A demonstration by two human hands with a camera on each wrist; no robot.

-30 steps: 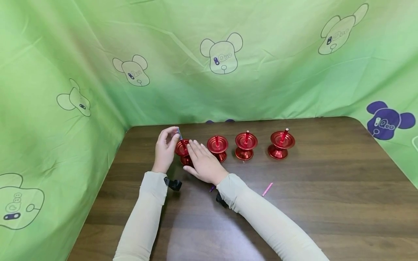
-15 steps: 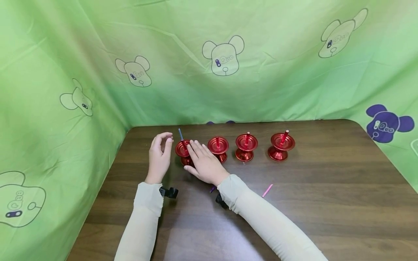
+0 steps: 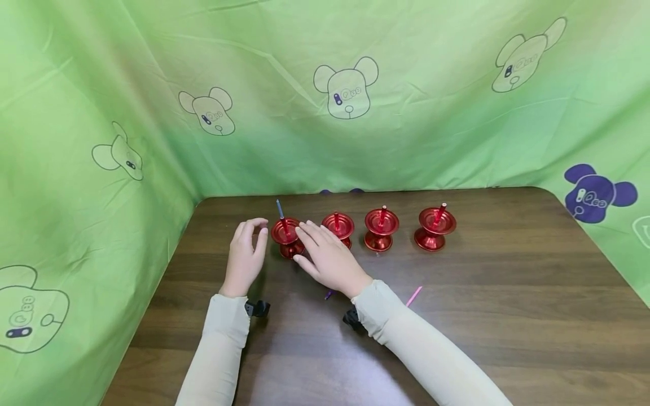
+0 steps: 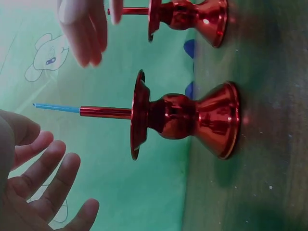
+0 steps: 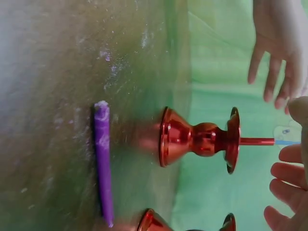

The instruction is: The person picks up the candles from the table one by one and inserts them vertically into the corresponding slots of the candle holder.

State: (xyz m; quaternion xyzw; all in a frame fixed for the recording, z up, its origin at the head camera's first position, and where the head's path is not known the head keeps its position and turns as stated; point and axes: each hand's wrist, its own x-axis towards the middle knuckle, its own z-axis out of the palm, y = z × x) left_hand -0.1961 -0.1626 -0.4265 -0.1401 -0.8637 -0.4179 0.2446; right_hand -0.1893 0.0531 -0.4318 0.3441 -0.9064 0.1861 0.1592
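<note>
A thin blue candle point(image 4: 57, 108) stands in the tube of the leftmost red metal candle holder point(image 3: 288, 249), its upper part sticking out. On the left side of that holder is my left hand point(image 3: 245, 258), fingers loosely bent and holding nothing; the left wrist view shows them apart from the candle. My right hand point(image 3: 331, 258) hovers on the holder's right side with its fingers extended, and neither wrist view shows it touching anything. Below the right hand lies a purple candle point(image 5: 103, 159) on the table, partly hidden in the head view.
Three more red holders point(image 3: 337, 225), point(image 3: 382, 225), point(image 3: 437, 225) stand in a row to the right, with no coloured candle showing above their tubes. A pink candle point(image 3: 414, 296) lies beside my right sleeve. Green printed cloth point(image 3: 406, 146) hangs behind the wooden table point(image 3: 508, 293).
My left hand has let go of the blue candle and drawn back left and towards me. The candle stays upright. My right hand has shifted slightly right, away from the leftmost holder.
</note>
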